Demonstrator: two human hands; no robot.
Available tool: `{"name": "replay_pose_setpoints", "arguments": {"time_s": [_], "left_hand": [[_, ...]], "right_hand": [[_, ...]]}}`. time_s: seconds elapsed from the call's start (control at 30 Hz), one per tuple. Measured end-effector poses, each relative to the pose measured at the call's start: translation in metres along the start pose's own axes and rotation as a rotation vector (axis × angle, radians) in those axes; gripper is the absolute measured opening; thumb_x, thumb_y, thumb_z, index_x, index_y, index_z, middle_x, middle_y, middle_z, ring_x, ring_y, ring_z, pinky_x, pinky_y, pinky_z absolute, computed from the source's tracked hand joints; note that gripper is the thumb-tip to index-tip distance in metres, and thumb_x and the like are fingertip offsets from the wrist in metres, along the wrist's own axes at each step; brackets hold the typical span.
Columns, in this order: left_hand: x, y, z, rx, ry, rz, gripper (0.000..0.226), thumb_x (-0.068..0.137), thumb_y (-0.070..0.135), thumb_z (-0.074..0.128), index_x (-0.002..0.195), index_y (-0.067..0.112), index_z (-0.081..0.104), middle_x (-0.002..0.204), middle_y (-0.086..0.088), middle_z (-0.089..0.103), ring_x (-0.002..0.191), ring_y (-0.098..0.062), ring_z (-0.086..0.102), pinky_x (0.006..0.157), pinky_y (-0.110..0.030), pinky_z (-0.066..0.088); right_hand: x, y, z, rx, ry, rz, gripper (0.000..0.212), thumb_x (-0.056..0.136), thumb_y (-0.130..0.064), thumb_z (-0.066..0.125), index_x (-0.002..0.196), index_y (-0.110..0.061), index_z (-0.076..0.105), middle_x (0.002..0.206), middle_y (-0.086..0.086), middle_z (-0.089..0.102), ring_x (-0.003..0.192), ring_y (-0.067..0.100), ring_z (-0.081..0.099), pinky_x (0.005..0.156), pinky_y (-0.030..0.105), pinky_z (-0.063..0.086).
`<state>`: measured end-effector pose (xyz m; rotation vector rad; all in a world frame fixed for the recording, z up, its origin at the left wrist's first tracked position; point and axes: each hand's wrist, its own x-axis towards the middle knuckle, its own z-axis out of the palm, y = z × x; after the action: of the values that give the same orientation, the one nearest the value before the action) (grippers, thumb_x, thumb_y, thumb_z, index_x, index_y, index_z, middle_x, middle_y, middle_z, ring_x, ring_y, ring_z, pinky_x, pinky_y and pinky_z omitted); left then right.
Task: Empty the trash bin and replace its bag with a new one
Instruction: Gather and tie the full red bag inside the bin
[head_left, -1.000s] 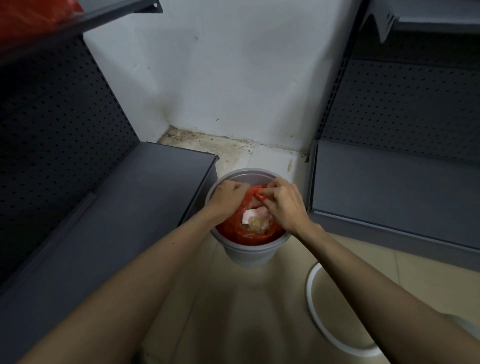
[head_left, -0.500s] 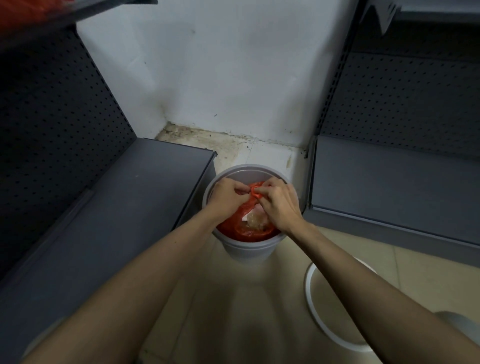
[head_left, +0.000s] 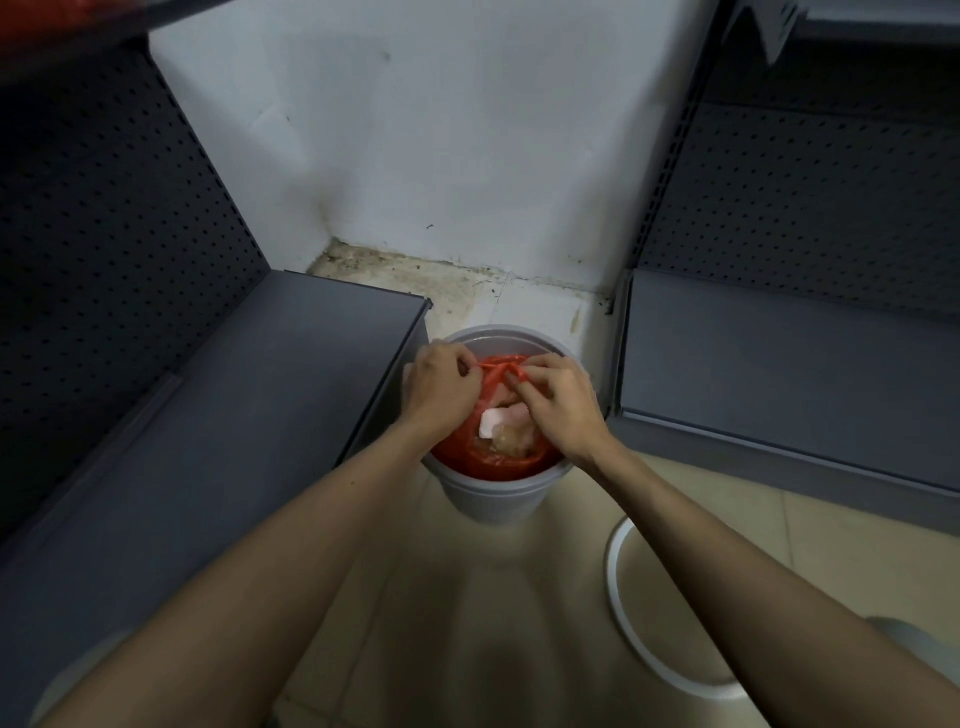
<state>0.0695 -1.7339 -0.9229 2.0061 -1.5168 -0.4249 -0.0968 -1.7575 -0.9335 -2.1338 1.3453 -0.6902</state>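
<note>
Your left hand (head_left: 441, 389) and right hand (head_left: 563, 402) sit close together over the grey trash bin (head_left: 493, 493), both pinched on the red bag (head_left: 488, 460) that lines it. Each hand grips a twisted strip of the bag's top edge; the two strips meet in a thin red band between your hands, just above the far part of the bin opening. Can't tell if a knot is formed there, the fingers cover the crossing. The hands themselves are near each other but not touching.

The bag is in the bin, its near side bulging against the near rim. The mouth is partly open on the near side, showing trash: a pale pink-white piece (head_left: 492, 422) and a crumpled brownish lump (head_left: 511, 441) just right of it.

The bin stands on the beige tiled floor (head_left: 467, 597) in the gap between two dark grey shelf units, left shelf base (head_left: 249, 415) touching or just beside the bin's left side, right shelf base (head_left: 779, 374) a little apart from it. Both units have perforated back panels. White wall (head_left: 415, 156) behind, with dirty grout along its foot at the far floor edge.

Near right on the floor lies a white ring (head_left: 618, 597), partly hidden by your right forearm. A blurred red thing (head_left: 62, 21) sits on the upper left shelf, top corner of the view.
</note>
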Motion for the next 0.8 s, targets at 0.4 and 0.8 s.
{"name": "replay_pose_setpoints", "arguments": {"time_s": [0.4, 0.8], "left_hand": [[0.006, -0.020, -0.025, 0.488, 0.008, 0.026, 0.019, 0.089, 0.029, 0.059, 0.092, 0.012, 0.067, 0.107, -0.008, 0.061, 0.107, -0.026, 0.051, 0.101, -0.043, 0.035], [-0.011, -0.050, -0.026, 0.658, -0.066, 0.070, 0.017, 0.093, 0.026, 0.054, 0.099, 0.012, 0.061, 0.113, -0.008, 0.057, 0.108, -0.026, 0.048, 0.097, -0.040, 0.035]], "right_hand": [[-0.002, 0.008, -0.019, -0.540, 0.136, 0.314, 0.034, 0.096, -0.021, 0.042, 0.103, -0.003, 0.070, 0.108, 0.017, 0.065, 0.104, 0.035, 0.054, 0.090, 0.042, 0.036], [-0.014, 0.040, -0.023, -0.589, 0.059, 0.400, 0.029, 0.091, -0.015, 0.045, 0.097, -0.002, 0.070, 0.103, 0.016, 0.064, 0.097, 0.035, 0.057, 0.088, 0.041, 0.038]]}}
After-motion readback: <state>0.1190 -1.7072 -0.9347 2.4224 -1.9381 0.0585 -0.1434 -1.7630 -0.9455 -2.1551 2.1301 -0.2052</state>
